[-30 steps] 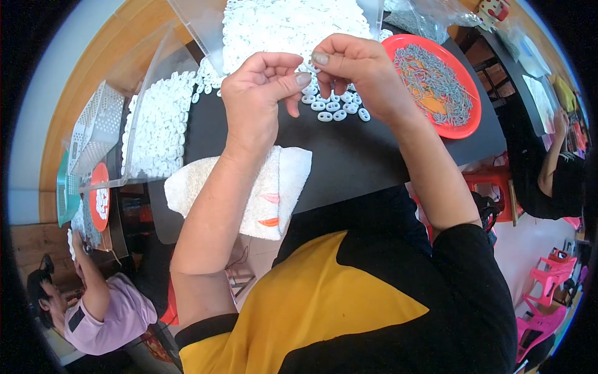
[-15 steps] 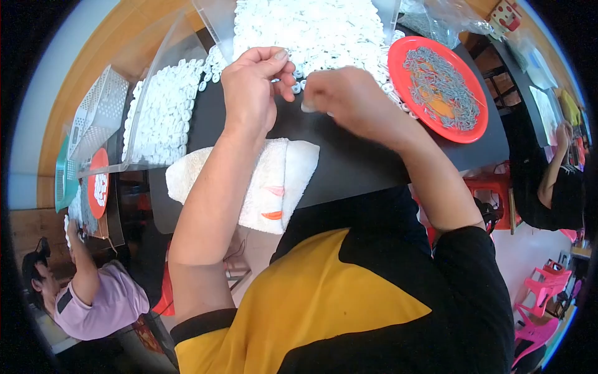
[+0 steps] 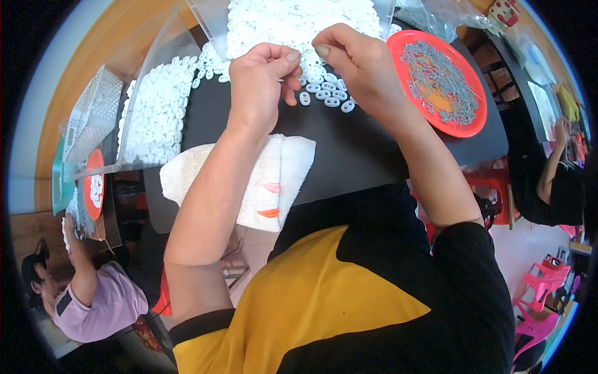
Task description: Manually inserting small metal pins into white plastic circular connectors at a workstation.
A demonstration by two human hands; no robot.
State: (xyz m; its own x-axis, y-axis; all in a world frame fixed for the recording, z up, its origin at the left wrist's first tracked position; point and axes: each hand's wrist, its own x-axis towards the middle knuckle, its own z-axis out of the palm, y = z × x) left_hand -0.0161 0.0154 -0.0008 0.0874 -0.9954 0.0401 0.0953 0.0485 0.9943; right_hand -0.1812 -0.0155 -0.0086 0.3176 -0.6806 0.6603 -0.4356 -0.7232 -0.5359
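Left hand [image 3: 261, 78] is pinching shut on something too small to tell; right hand [image 3: 358, 59] is pinching likewise, both hovering over loose white rings [image 3: 324, 95] near the bench's [image 3: 374, 156] far edge. Advisable: keeping fingertips close together. Count: one towel [image 3: 274, 181], one red plate [image 3: 445, 81], rings uncountable.

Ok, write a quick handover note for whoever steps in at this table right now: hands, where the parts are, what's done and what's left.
Left hand: raised over the black table, fingers pinched shut; what it grips is too small to tell.
Right hand: close beside it, fingers pinched as well.
Parts: a few loose white rings under the hands; a big white pile behind; more in the clear tray at left; grey metal pieces on the red plate at right; a white towel under the left forearm.
Done: cannot tell a count.
Left: both piles look large.
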